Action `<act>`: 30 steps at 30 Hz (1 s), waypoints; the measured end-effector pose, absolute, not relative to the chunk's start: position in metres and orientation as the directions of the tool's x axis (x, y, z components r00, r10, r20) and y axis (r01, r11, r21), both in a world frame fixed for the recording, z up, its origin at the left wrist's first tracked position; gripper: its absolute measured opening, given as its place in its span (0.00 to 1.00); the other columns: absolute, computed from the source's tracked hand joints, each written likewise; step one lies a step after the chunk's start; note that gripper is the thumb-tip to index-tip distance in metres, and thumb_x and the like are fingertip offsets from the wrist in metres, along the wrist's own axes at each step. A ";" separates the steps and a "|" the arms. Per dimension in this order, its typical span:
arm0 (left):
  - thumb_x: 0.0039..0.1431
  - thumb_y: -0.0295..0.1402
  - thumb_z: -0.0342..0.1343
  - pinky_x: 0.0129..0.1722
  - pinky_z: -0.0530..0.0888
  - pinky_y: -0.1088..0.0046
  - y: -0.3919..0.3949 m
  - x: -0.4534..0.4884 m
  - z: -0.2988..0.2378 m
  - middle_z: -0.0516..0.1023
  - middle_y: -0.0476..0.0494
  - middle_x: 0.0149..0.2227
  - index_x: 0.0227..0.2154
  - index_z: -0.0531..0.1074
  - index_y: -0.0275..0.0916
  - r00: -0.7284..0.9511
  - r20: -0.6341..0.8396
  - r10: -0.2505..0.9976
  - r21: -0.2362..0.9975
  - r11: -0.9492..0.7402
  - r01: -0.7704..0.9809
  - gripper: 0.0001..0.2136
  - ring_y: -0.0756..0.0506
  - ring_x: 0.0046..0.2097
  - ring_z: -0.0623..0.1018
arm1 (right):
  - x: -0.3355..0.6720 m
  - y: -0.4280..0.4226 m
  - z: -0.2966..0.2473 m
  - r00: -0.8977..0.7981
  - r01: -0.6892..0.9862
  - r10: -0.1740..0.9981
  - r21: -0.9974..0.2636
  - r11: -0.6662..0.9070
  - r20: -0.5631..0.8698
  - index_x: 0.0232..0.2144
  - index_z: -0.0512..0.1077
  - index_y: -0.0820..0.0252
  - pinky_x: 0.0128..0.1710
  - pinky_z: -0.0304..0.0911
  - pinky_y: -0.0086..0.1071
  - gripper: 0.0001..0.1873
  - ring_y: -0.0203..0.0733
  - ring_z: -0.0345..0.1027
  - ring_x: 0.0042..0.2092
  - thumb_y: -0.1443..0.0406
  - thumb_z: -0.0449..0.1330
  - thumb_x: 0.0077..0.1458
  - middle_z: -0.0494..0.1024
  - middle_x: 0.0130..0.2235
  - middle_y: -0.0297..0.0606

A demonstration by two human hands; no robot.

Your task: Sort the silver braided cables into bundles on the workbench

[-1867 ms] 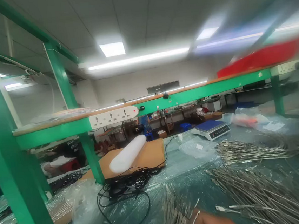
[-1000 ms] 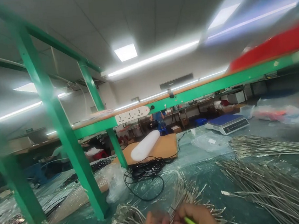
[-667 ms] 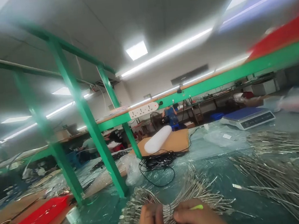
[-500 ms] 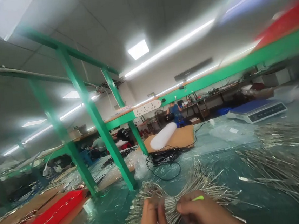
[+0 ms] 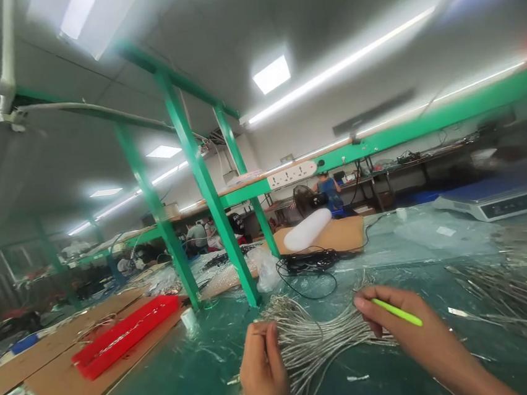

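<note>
My left hand (image 5: 262,371) is closed on one end of a bundle of silver cables (image 5: 319,338) lying on the green mat. My right hand (image 5: 404,327) rests on the bundle's other side and holds a thin yellow-green stick (image 5: 397,312) between its fingers. The bundle spans the gap between my two hands and fans out toward the far side.
A large heap of silver cables (image 5: 510,298) lies at right, a blue scale (image 5: 501,199) behind it. Black cords (image 5: 309,261), a white roll (image 5: 307,230) on cardboard and green frame posts (image 5: 209,190) stand ahead. A red tray (image 5: 127,325) sits left. People work at far benches.
The view has swung left and down, bringing the red tray and left benches into sight. My hands have spread apart along the cable bundle.
</note>
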State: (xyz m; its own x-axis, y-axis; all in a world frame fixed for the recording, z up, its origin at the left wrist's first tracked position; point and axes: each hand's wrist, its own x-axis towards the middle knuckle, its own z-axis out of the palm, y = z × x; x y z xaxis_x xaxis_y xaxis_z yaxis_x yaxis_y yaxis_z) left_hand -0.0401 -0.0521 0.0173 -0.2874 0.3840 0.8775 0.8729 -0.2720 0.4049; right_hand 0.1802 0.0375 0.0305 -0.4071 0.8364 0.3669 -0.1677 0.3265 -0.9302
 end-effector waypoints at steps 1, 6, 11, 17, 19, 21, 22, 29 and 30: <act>0.63 0.27 0.48 0.32 0.65 0.76 -0.053 -0.038 0.016 0.66 0.51 0.28 0.28 0.66 0.42 -0.269 0.881 0.389 0.396 -0.295 0.870 0.08 0.49 0.29 0.69 | 0.181 0.032 0.032 -0.368 -0.088 0.791 -0.865 0.494 0.489 0.22 0.68 0.58 0.25 0.56 0.28 0.15 0.35 0.60 0.24 0.58 0.56 0.58 0.66 0.21 0.29; 0.61 0.23 0.49 0.37 0.68 0.76 -0.052 -0.025 0.005 0.70 0.49 0.30 0.32 0.68 0.41 -0.178 0.887 0.427 0.360 -0.396 0.845 0.07 0.49 0.33 0.73 | 0.164 0.010 0.027 -0.295 0.125 0.112 -0.078 0.989 0.949 0.53 0.64 0.61 0.49 0.62 0.40 0.26 0.50 0.65 0.50 0.69 0.62 0.51 0.75 0.49 0.44; 0.60 0.22 0.49 0.34 0.71 0.77 -0.055 -0.017 -0.001 0.71 0.49 0.30 0.32 0.69 0.41 -0.096 0.883 0.460 0.336 -0.475 0.813 0.08 0.49 0.31 0.74 | 0.147 0.008 0.026 -0.431 0.239 -0.074 0.192 0.952 0.900 0.49 0.68 0.67 0.48 0.64 0.47 0.25 0.57 0.63 0.53 0.65 0.64 0.47 0.78 0.49 0.46; 0.61 0.21 0.48 0.33 0.69 0.78 -0.055 -0.002 -0.003 0.70 0.50 0.29 0.32 0.69 0.41 -0.124 0.877 0.464 0.375 -0.501 0.780 0.09 0.50 0.29 0.72 | 0.140 0.012 0.022 -0.358 0.260 -0.032 0.132 0.957 0.933 0.41 0.73 0.64 0.53 0.56 0.47 0.15 0.51 0.69 0.46 0.72 0.59 0.48 0.81 0.37 0.40; 0.60 0.20 0.48 0.32 0.68 0.78 -0.053 0.002 -0.004 0.70 0.51 0.29 0.31 0.70 0.42 -0.144 0.876 0.461 0.391 -0.501 0.772 0.10 0.50 0.29 0.72 | 0.138 0.014 0.016 -0.355 0.258 0.019 0.079 0.963 0.935 0.37 0.73 0.61 0.54 0.52 0.49 0.10 0.50 0.70 0.44 0.71 0.60 0.49 0.80 0.32 0.37; 0.60 0.19 0.48 0.32 0.67 0.78 -0.052 0.005 -0.004 0.70 0.51 0.28 0.31 0.70 0.43 -0.155 0.875 0.458 0.399 -0.503 0.767 0.11 0.50 0.29 0.72 | 0.138 0.014 0.012 -0.383 0.245 0.045 0.054 0.968 0.923 0.33 0.72 0.59 0.55 0.50 0.49 0.05 0.47 0.71 0.41 0.71 0.60 0.51 0.79 0.28 0.36; 0.59 0.19 0.48 0.32 0.67 0.77 -0.052 0.005 -0.003 0.70 0.52 0.29 0.31 0.69 0.43 -0.158 0.876 0.456 0.401 -0.504 0.765 0.12 0.50 0.29 0.71 | 0.138 0.014 0.011 -0.403 0.233 0.058 0.041 0.972 0.913 0.31 0.71 0.59 0.56 0.49 0.48 0.04 0.45 0.72 0.39 0.71 0.60 0.51 0.78 0.27 0.35; 0.60 0.20 0.49 0.36 0.66 0.77 -0.052 0.001 0.002 0.70 0.51 0.30 0.32 0.69 0.43 -0.166 0.879 0.447 0.396 -0.488 0.778 0.10 0.50 0.31 0.72 | 0.148 0.003 0.024 -0.495 0.040 0.449 -0.497 0.867 0.744 0.26 0.67 0.58 0.37 0.60 0.33 0.07 0.38 0.66 0.33 0.67 0.56 0.57 0.72 0.28 0.33; 0.60 0.21 0.49 0.35 0.66 0.77 -0.052 0.000 0.002 0.70 0.51 0.30 0.32 0.69 0.43 -0.173 0.877 0.448 0.399 -0.480 0.781 0.09 0.50 0.31 0.72 | 0.150 0.002 0.025 -0.510 0.029 0.521 -0.591 0.806 0.685 0.26 0.66 0.59 0.35 0.60 0.31 0.08 0.38 0.65 0.33 0.65 0.55 0.58 0.71 0.28 0.33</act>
State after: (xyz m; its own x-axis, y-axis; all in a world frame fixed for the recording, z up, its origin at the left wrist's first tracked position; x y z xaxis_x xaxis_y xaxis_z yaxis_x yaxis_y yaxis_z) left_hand -0.0005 -0.0516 0.0022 -0.1728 0.4476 0.8774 0.7810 -0.4805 0.3990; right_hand 0.1495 0.0020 0.0249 -0.5098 0.5210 0.6846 0.0294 0.8059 -0.5913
